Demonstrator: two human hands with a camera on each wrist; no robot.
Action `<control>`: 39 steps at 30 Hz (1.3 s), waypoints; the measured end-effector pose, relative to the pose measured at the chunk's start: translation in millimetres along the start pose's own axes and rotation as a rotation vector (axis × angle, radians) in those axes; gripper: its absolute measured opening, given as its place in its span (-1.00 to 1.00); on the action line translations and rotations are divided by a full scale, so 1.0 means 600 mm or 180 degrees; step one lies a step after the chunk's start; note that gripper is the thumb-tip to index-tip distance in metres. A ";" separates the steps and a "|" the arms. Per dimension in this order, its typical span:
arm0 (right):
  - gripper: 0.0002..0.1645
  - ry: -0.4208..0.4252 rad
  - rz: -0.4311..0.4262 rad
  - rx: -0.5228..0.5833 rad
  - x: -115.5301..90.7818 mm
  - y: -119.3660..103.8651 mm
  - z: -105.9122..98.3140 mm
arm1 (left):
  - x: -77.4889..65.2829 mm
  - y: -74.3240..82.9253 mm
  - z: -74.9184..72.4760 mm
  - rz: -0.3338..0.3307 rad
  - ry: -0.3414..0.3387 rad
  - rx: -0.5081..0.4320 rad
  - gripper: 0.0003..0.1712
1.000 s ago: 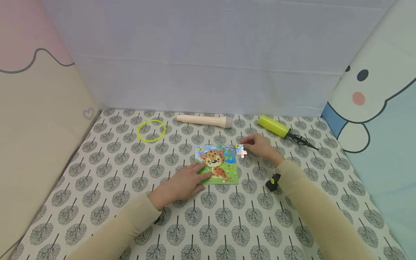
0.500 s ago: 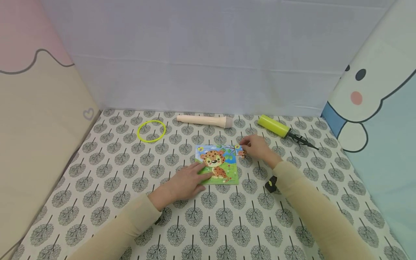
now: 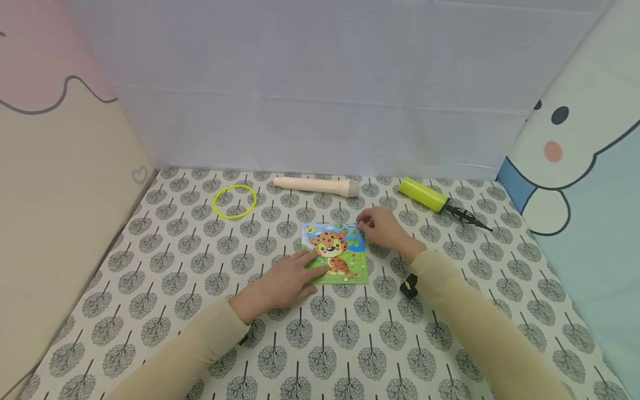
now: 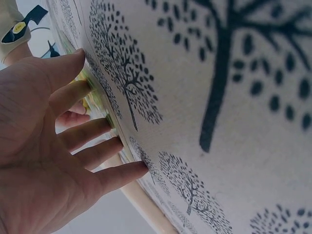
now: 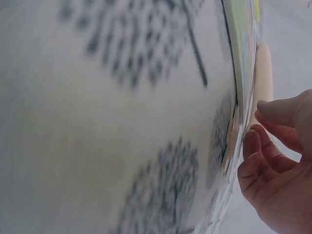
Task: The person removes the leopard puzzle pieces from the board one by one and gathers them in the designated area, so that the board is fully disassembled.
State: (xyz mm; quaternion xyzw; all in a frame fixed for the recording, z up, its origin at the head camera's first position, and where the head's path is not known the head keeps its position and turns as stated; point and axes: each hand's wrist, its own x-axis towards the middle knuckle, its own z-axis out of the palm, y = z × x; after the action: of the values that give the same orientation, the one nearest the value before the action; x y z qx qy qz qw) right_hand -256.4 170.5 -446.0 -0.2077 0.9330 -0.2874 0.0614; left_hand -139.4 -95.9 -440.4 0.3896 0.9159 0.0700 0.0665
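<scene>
My left hand [image 3: 286, 278] rests with spread, fairly straight fingers on the left side of a square leopard picture board [image 3: 353, 266] lying on the table. In the left wrist view, the left fingers [image 4: 87, 136] stretch across the board's edge [image 4: 97, 100]. My right hand [image 3: 382, 229] is at the board's top right corner, thumb and index finger close together. Right under its fingers [image 5: 253, 141] in the right wrist view is the thin edge of a small jigsaw piece [image 5: 231, 141], low beside the board's edge [image 5: 237, 48]. In the head view, the right hand hides most of that piece.
A yellow ring [image 3: 214, 203] lies at the back left of the tree-print tablecloth [image 3: 200, 328]. Behind the board is a pale pink microphone-shaped stick [image 3: 315, 185]. A yellow-green hand pump [image 3: 424, 194] with a black nozzle lies at the back right. Cloth walls enclose the table.
My right hand has moved left with the jigsaw piece, from beside the board to its top right corner; the piece is now mostly covered. My left hand stays in place.
</scene>
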 end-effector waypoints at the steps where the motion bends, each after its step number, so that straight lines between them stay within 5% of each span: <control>1: -0.78 -0.0031 -0.0056 -0.0012 0.002 -0.007 0.004 | 0.000 0.000 0.000 -0.0004 -0.0002 -0.0002 -0.36; 19: -0.69 -0.0312 -0.0450 -0.0198 0.027 -0.073 0.058 | 0.002 0.001 -0.001 -0.0011 -0.0041 0.0061 -0.36; 30: -0.69 -0.0391 -0.0311 -0.0230 0.029 -0.087 0.061 | 0.000 0.000 -0.001 0.0007 -0.0023 0.0042 -0.37; 39: -0.75 -0.0388 -0.0002 0.0089 0.030 -0.095 0.060 | 0.002 -0.001 -0.004 0.0021 -0.0032 0.0036 -0.36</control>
State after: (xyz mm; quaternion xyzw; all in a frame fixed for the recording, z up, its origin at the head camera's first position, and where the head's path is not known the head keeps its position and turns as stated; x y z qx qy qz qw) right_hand -243.9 101.7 -443.7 -0.2243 0.9234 -0.2872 0.1209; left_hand -141.2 -95.9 -438.3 0.3934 0.9146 0.0630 0.0686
